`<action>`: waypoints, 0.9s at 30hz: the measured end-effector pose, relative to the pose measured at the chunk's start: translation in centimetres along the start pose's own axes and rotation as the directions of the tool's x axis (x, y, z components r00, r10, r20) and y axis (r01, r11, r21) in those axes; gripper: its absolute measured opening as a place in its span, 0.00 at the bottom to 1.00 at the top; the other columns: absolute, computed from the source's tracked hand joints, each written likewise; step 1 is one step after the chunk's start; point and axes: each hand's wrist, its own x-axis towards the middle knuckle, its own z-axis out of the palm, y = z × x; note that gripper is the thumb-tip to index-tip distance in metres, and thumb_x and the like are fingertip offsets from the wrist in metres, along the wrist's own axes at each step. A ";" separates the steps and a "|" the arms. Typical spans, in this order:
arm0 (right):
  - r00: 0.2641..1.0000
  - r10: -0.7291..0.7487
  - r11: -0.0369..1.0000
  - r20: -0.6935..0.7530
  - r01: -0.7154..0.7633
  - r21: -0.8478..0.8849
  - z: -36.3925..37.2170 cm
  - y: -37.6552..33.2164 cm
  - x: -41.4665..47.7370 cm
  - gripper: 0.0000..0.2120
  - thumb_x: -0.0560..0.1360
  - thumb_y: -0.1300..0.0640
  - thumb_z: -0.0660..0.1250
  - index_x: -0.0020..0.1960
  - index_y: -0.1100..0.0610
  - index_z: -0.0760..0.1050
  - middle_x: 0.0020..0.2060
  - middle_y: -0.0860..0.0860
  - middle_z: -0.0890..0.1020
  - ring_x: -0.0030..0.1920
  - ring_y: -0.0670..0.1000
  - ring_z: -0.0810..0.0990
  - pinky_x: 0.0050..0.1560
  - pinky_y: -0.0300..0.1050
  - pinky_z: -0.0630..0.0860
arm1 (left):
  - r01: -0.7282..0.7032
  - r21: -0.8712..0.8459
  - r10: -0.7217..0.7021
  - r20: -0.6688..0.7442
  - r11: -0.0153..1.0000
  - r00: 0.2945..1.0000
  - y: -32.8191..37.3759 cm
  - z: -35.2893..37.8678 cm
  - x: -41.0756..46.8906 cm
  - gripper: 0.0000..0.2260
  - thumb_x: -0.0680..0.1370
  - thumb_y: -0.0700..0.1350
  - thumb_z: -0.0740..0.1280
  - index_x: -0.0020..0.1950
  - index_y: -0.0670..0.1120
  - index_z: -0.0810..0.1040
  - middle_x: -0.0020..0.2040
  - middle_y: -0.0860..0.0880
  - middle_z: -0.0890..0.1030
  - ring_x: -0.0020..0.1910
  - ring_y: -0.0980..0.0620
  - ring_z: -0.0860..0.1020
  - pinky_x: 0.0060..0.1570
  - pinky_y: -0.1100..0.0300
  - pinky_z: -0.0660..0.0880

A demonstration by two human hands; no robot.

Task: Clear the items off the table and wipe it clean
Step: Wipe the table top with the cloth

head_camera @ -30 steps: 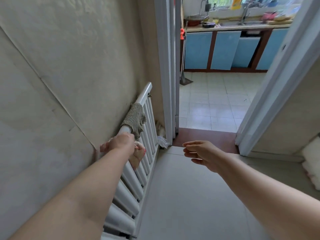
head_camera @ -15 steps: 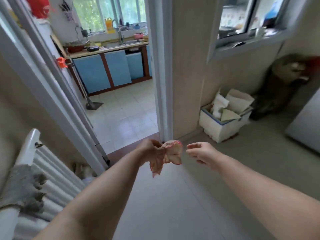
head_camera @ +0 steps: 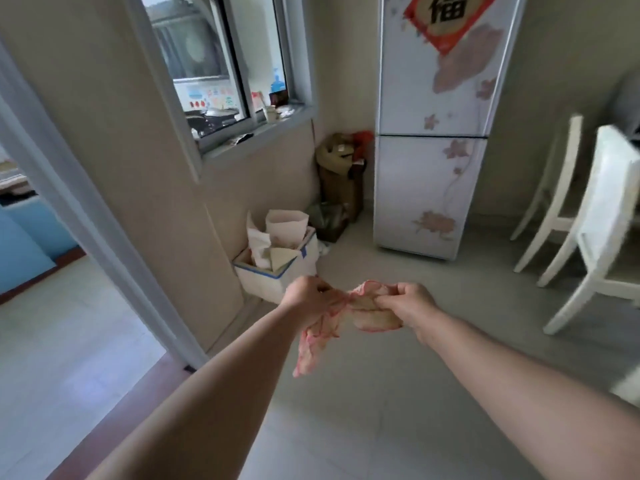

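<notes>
My left hand [head_camera: 306, 296]: at 11 o'clock, curled tight on one end of the cloth [head_camera: 367, 318].
Cloth: at 12 o'clock, between my hands, hanging down.
My right hand [head_camera: 412, 304]: at 1 o'clock, pinching the other end.
Change: before, my right hand was open, holding nothing.

Home: fridge [head_camera: 436, 133], dining chairs [head_camera: 595, 216], tiled floor [head_camera: 398, 410].

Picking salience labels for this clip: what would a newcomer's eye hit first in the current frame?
First, the pink-edged cloth at centre frame, stretched between the left hand and the right hand, both pinching it. Next, the tall floral fridge at upper right, with a red paper square on its door. Then the white box stuffed with paper, just beyond the hands and left of the fridge.
</notes>
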 end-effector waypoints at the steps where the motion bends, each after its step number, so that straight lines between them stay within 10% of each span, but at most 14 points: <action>1: 0.999 0.006 1.000 -0.035 -0.006 0.007 -1.9 0.4 0.4 0.04 0.69 0.59 0.72 0.40 0.54 0.77 0.39 0.51 0.81 0.39 0.49 0.78 0.40 0.40 0.72 | -0.014 0.011 0.014 0.004 1.000 1.000 1.6 1.1 0.5 0.12 0.77 0.56 0.67 0.43 0.48 0.81 0.34 0.53 0.77 0.33 0.56 0.74 0.28 0.64 0.68; 8: 0.968 0.048 0.997 -0.245 -0.061 -0.046 -17.2 3.4 2.7 0.06 0.70 0.60 0.70 0.47 0.53 0.79 0.41 0.50 0.81 0.41 0.51 0.79 0.39 0.39 0.74 | -0.176 0.129 0.177 0.003 0.976 0.984 14.2 10.1 5.0 0.10 0.80 0.51 0.62 0.45 0.48 0.79 0.38 0.48 0.78 0.40 0.47 0.79 0.42 0.57 0.77; 27: 0.704 0.195 0.981 -0.683 -0.124 0.151 -44.1 9.3 7.5 0.06 0.72 0.64 0.66 0.41 0.54 0.78 0.35 0.51 0.80 0.38 0.52 0.80 0.44 0.45 0.78 | -0.493 -0.100 0.494 0.351 0.864 0.795 40.2 31.0 16.3 0.12 0.78 0.43 0.63 0.35 0.45 0.78 0.29 0.50 0.74 0.28 0.54 0.71 0.21 0.67 0.62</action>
